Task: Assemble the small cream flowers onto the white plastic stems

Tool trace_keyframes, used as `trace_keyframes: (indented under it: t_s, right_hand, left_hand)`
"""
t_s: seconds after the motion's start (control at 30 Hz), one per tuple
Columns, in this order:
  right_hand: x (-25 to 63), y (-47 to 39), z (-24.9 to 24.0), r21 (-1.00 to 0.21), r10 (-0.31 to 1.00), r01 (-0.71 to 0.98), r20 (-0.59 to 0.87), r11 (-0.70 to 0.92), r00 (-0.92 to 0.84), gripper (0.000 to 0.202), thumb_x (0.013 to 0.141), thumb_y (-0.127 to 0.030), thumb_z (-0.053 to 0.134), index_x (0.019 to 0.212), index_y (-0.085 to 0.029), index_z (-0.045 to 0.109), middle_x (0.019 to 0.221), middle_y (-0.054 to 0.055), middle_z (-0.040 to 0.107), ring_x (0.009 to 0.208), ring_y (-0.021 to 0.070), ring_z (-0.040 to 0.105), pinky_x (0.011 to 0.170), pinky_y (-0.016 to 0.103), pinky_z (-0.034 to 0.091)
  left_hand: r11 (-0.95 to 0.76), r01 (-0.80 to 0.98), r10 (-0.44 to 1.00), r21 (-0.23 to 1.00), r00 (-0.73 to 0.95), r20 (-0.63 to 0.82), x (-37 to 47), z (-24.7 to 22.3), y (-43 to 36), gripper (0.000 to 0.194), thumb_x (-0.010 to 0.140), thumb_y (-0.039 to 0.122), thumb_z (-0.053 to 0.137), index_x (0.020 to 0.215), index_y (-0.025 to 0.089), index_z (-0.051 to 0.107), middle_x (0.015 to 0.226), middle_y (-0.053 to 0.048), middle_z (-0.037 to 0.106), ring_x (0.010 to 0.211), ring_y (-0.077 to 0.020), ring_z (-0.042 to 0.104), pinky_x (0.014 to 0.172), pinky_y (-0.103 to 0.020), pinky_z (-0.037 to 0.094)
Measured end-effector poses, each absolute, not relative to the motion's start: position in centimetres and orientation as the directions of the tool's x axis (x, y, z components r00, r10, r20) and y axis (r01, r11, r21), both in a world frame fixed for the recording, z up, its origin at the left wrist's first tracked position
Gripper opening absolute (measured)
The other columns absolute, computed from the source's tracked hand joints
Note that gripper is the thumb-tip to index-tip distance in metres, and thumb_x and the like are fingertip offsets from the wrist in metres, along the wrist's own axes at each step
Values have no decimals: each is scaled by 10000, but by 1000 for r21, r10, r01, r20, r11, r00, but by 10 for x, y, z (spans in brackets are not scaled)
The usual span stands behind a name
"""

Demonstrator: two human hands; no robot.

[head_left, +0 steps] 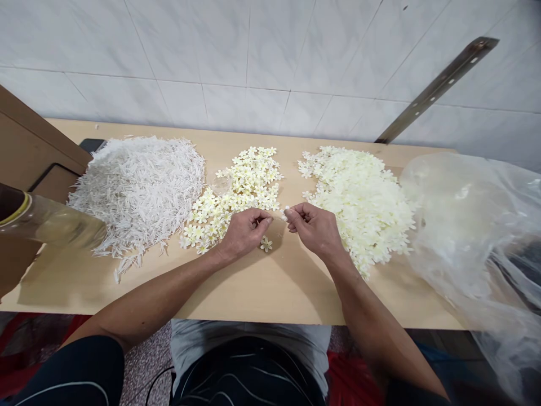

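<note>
My left hand [247,232] is closed in a pinch, thumb against forefinger; whatever lies between the fingertips is too small to make out. Just to its right, my right hand [315,228] pinches a small pale artificial flower [284,212], partly hidden by the fingers. The fingertips of both hands are close together but apart, above the table. A single flower with a yellowish centre [266,244] lies by my left thumb. Behind my left hand spreads a heap of cream flowers with yellow centres [240,192]. Beyond my right hand rises a larger heap of pale cream flowers [363,197].
A big pile of thin white plastic sticks [143,186] covers the table's left part. A clear jar [63,223] juts in at the left, near a cardboard box [38,135]. A clear plastic bag [460,220] drapes over the right end. The tiled wall [262,51] stands behind.
</note>
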State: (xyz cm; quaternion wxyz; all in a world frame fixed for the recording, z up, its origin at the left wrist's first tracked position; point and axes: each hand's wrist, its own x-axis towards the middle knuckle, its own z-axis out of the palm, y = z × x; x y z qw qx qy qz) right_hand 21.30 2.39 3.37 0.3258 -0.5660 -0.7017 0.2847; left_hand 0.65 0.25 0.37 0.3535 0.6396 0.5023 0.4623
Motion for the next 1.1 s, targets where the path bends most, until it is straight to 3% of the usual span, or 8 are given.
trace_keyframes:
  t_s: [0.2,0.4,0.53,0.6,0.83,1.0,1.1]
  right_hand:
    - [212,23,35,-804,979,562,115,193,-171,407,935,-616,629,866,-217,672,711,36,747,659,218,742,651,314,565]
    - [212,23,32,-856,979,483,114,182,-168,324,954,-532,630,983,-215,691,781,48,771,735,225,771,726,334,601]
    - [213,25,28,-897,979,410,98,165,-180,349,907,-515,700,1080,-212,718,838,47,780,763,229,777,776,366,633]
    - [213,25,27,-911,977,379,96,163,-190,343,886,-520,727,1038,-212,727,830,45,776,767,229,774,789,378,642]
    - [215,25,33,-830,985,536,95,157,-142,269,977,-475,618,910,-219,670,744,37,765,708,213,763,729,331,603]
    - [214,23,38,-767,982,615,113,182,-150,377,1016,-545,532,843,-220,610,715,33,749,668,199,756,678,291,559]
    - [213,22,38,-803,981,566,119,185,-151,424,997,-600,545,833,-215,612,740,45,760,687,203,761,681,293,571]
  left_hand:
    - [-262,330,965,907,64,255,6,4,3,154,904,307,656,885,197,762,799,-24,748,690,-159,642,666,-280,490]
    - [-265,343,964,901,63,259,5,-1,5,151,908,303,663,917,197,769,815,-28,756,699,-162,654,694,-288,509]
    - [-260,335,965,906,61,254,5,-1,5,147,904,297,664,923,196,770,825,-27,760,706,-162,657,691,-288,507]
    - [-257,328,966,909,64,250,5,0,4,149,905,301,662,917,196,768,819,-27,759,704,-163,658,684,-287,506]
    - [-261,333,965,906,63,255,5,1,4,139,904,288,666,916,195,768,820,-26,757,713,-161,660,697,-285,508]
    - [-263,328,965,907,71,254,5,0,4,144,909,279,660,923,191,773,857,-28,769,743,-163,675,716,-285,506]
    - [-251,334,968,909,70,241,5,0,4,158,913,290,658,937,190,779,858,-32,772,746,-167,677,721,-289,506]
